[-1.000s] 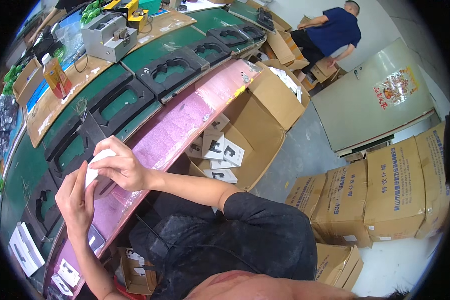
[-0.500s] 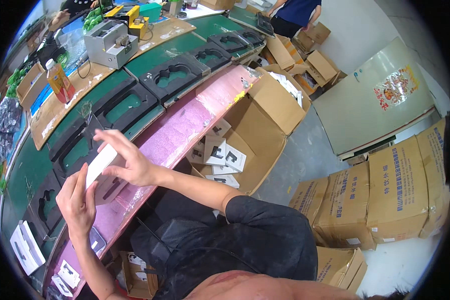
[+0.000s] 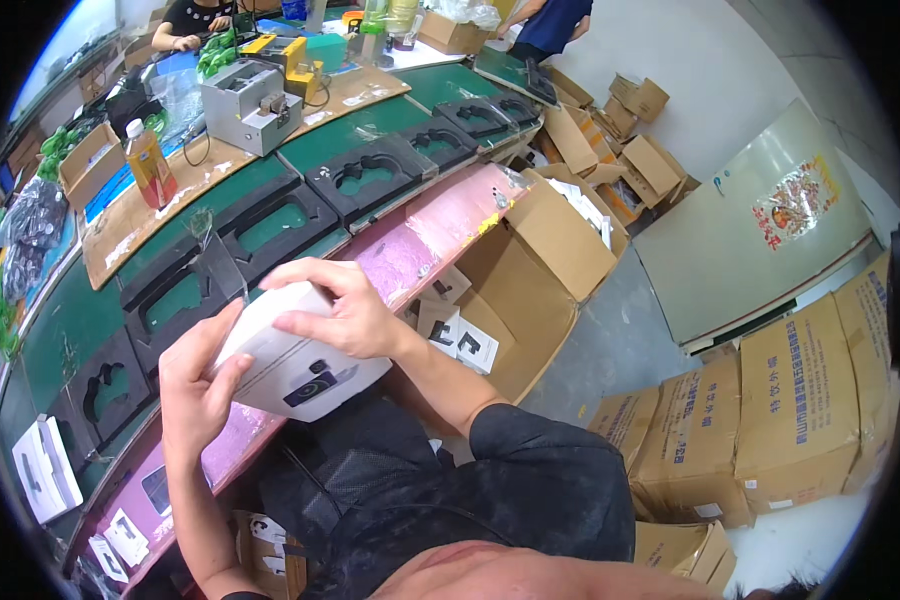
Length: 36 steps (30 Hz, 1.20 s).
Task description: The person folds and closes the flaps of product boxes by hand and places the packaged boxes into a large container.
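Observation:
Both hands hold a white product box in front of my body, over the edge of the pink-covered bench. It is tilted, and a dark camera-like device is printed on the face turned toward me. My left hand grips the left end, thumb on the printed face. Across the upper right edge, my right hand bends its fingers over the top with the thumb on the near face. The box's far side is hidden. Past the hands lie black frame-shaped pieces in a row on the green surface.
At my right stands an open cardboard carton with small white boxes inside. A phone, white cards and another white box lie at left. Beyond are a grey machine, a bottle and two people.
The white box has come right and closer to my body, and has turned so its printed face shows more. Both hands moved with it, still holding it. The view has shifted slightly.

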Each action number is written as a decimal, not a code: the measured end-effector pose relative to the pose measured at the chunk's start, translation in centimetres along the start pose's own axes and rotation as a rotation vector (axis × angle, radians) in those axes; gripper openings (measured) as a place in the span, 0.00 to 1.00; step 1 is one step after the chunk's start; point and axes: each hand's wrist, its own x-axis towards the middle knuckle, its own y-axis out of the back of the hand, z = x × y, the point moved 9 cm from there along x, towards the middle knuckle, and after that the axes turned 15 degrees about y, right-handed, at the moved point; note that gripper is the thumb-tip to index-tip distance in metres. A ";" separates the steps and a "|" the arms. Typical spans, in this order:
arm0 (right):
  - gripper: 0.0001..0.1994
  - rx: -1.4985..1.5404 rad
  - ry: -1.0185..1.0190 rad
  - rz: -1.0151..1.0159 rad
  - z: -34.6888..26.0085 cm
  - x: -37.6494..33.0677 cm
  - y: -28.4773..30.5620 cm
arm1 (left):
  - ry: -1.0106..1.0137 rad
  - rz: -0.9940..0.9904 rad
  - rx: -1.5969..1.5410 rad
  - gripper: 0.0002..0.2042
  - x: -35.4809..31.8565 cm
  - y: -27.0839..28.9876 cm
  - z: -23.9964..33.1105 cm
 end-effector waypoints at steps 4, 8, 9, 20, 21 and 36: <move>0.13 0.067 -0.121 0.101 1.5 -1.9 2.0 | 0.036 -0.029 -0.048 0.22 0.4 0.0 -0.2; 0.12 0.095 -0.160 0.154 2.1 -2.9 2.4 | 0.044 0.006 -0.089 0.19 0.0 0.0 -0.1; 0.12 0.111 -0.175 0.167 2.2 -3.1 2.4 | 0.045 0.009 -0.087 0.19 0.0 -0.1 -0.1; 0.11 0.071 -0.178 0.176 1.5 -4.6 3.1 | 0.038 -0.022 -0.077 0.18 -0.7 -1.2 0.1; 0.12 0.061 -0.179 0.190 1.3 -4.9 3.3 | 0.024 -0.028 -0.070 0.18 -0.8 -1.5 0.2; 0.11 -0.412 -0.327 0.816 -0.9 -17.2 23.6 | 0.022 -0.095 -0.109 0.11 -2.6 -3.7 -1.1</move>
